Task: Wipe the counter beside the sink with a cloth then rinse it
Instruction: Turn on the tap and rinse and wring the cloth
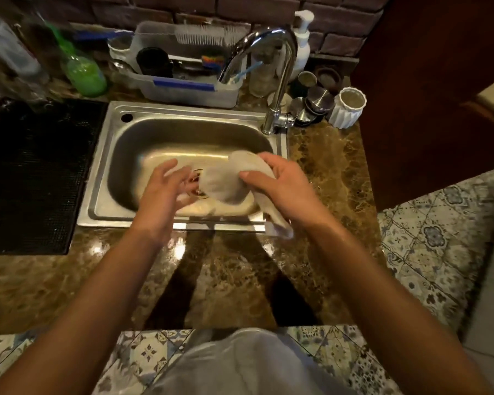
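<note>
A pale grey cloth point(226, 181) hangs over the steel sink point(183, 121), bunched up, with one end trailing over the sink's front rim. My right hand point(280, 189) is shut on the cloth, thumb pressed on top of it. My left hand point(163, 195) is blurred, fingers spread, just left of the cloth above the drain; I cannot tell whether it touches the cloth. The chrome tap point(280, 69) arches over the back right of the sink, and no water stream shows. The brown marble counter point(325, 166) lies to the right of the sink.
A black mat point(32, 172) covers the counter left of the sink. Behind the sink stand a plastic caddy with brushes point(183, 72), a green bottle point(83, 72), a white pump bottle point(303, 38), metal cups and a white ribbed cup point(348, 106). A dark wooden cabinet point(434, 95) rises at the right.
</note>
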`<move>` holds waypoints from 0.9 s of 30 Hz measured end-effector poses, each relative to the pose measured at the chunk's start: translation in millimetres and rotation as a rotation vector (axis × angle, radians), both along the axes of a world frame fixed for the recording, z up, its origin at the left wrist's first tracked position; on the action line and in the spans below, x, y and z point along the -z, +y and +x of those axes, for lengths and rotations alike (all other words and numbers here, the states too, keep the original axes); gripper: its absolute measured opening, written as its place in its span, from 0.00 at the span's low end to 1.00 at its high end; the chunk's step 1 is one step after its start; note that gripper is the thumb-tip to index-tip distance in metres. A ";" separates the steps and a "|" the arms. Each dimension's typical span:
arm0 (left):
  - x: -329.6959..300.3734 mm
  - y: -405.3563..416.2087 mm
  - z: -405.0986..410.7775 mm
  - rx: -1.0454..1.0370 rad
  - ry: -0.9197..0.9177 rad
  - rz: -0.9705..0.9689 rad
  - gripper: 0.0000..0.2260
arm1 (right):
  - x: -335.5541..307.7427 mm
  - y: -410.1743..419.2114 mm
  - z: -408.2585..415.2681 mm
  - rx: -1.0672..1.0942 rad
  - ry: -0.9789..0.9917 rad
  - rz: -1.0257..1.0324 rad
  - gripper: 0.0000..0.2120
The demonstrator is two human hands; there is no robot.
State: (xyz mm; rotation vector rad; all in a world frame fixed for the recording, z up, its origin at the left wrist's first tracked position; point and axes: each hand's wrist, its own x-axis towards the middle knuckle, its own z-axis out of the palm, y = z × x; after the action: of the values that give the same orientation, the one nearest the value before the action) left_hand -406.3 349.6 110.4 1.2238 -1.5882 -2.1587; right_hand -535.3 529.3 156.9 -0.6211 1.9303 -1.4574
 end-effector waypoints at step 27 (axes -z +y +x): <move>75.7 -54.3 -101.7 0.125 0.047 -0.031 0.23 | 113.5 -68.3 -181.0 0.438 -0.116 0.059 0.11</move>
State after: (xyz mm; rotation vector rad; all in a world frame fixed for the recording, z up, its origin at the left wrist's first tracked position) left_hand -508.1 295.4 34.7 1.0836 -1.7142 -2.2109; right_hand -716.3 461.0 43.4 -0.0800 2.0922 -1.6445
